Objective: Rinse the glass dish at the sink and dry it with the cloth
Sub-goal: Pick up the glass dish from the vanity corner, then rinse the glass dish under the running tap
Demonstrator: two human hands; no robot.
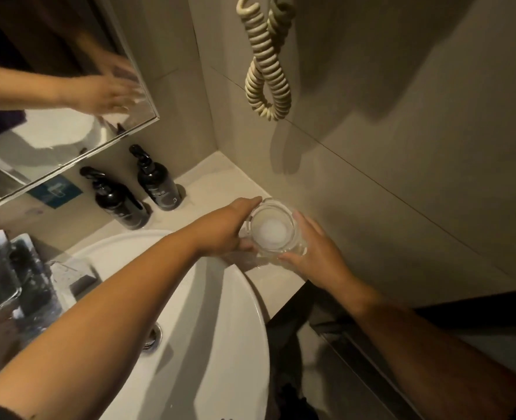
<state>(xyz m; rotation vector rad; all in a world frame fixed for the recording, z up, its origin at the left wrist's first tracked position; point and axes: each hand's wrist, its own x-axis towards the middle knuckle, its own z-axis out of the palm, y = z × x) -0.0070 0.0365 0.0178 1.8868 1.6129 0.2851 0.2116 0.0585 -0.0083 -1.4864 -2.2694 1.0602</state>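
Glass dish (271, 230) sits btwn both your hands at the counter's (217, 177) back corner, just right of the sink (235, 313). Left hand (223, 228) and right hand (317, 253) curl round its sides; lifted or resting, can't tell. Looks like pickup, pre-rinse. Next: carry it over the basin, under the tap (5, 265), which is blurred. No cloth in view.

Two bare forearms reach forward, the left arm crossing low from the left; left hand (220, 228) and right hand (314, 253) curl their fingers on opposite sides of one glass dish (270, 230)
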